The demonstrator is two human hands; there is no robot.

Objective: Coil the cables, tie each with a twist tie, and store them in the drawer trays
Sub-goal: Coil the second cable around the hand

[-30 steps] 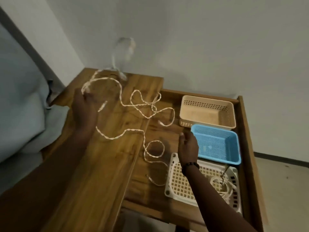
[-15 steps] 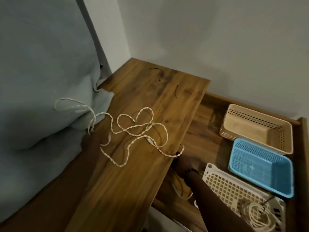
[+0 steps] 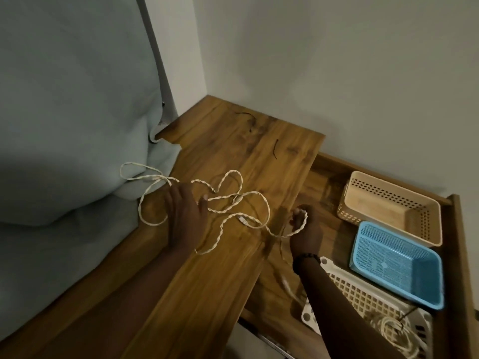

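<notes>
A long cream braided cable [image 3: 233,203] lies in loose loops on the wooden top [image 3: 220,268], with one loop reaching onto the grey bedding. My left hand [image 3: 185,216] rests palm down on the cable near the bed edge, fingers spread. My right hand [image 3: 304,226] is closed around a strand of the same cable at the edge of the open drawer. Two dark twist ties [image 3: 275,149] lie at the far end of the top. A coiled, tied cable [image 3: 394,335] sits in the white lattice tray [image 3: 350,288].
The open drawer [image 3: 458,255] also holds a beige perforated tray [image 3: 388,203] and a blue mesh tray [image 3: 394,263]. Grey bedding [image 3: 64,151] presses against the left side of the top. A plain wall stands behind.
The view came closer. My left hand moved from the bed edge onto the cable loops. My right hand rose from the drawer with a cable strand wrapped in its fingers.
</notes>
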